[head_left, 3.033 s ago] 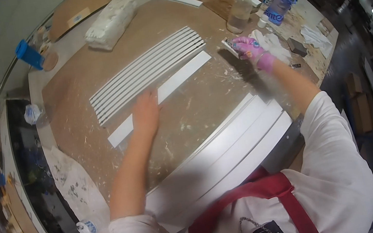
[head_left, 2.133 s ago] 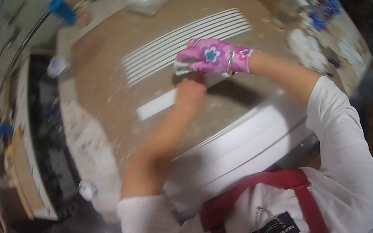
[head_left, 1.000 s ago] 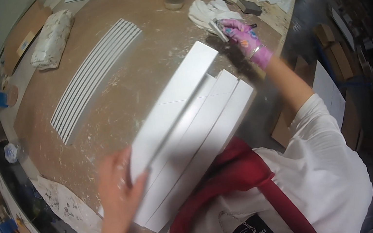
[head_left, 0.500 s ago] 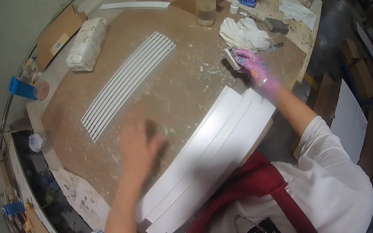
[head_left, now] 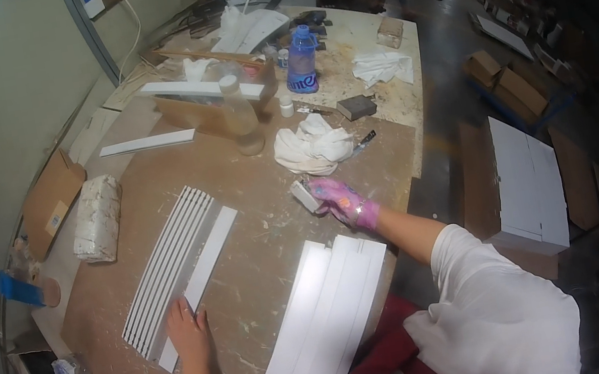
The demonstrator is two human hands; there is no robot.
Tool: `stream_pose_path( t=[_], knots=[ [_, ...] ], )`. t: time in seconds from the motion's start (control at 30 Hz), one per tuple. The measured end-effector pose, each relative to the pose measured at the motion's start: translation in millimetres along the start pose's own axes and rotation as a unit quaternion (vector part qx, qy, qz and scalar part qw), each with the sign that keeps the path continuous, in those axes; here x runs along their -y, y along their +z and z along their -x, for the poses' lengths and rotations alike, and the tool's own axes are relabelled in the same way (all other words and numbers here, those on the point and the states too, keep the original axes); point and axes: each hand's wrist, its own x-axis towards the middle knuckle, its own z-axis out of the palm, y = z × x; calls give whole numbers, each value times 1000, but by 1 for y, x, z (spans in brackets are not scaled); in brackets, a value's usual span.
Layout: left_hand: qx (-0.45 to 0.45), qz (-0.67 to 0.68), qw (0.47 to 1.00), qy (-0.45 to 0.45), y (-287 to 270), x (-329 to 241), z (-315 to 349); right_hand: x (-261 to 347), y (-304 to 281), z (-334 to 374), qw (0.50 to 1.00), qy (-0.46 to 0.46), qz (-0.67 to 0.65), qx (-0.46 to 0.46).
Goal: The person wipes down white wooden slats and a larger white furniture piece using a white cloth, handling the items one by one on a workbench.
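My left hand [head_left: 187,331], bare, is closed over a flat white strip [head_left: 209,255] near its close end, with the thumb on the right side. The strip lies on the brown tabletop, just right of a row of several narrow white slats [head_left: 167,265] and roughly parallel to them. My right hand [head_left: 348,204], in a stained pink glove, grips a small pale block [head_left: 306,196] over the table. Between me and the tabletop's middle lies a set of wide white boards [head_left: 323,326], side by side. A crumpled white cloth [head_left: 312,145] sits just beyond my right hand.
A clear bottle [head_left: 242,121], a blue bottle [head_left: 300,64] and a dark grey block [head_left: 357,107] stand at the back. On the left are a white wrapped bundle [head_left: 97,219] and a cardboard piece [head_left: 53,204]. A knife-like tool [head_left: 365,143] lies by the cloth.
My left hand has come down beside the slats, where a white strip now lies under it. My right hand still holds the pale block. The view has shifted, showing more of the table's far end.
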Motion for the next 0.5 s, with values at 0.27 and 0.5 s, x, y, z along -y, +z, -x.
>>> stream_pose_path(
  t=[0.27, 0.5],
  knots=[
    [26, 66, 996, -46, 0, -8, 13, 18, 34, -18, 903, -139, 384, 137],
    [-9, 58, 998, -8, -4, -29, 15, 9, 91, -91, 862, -28, 482, 156]
  ],
)
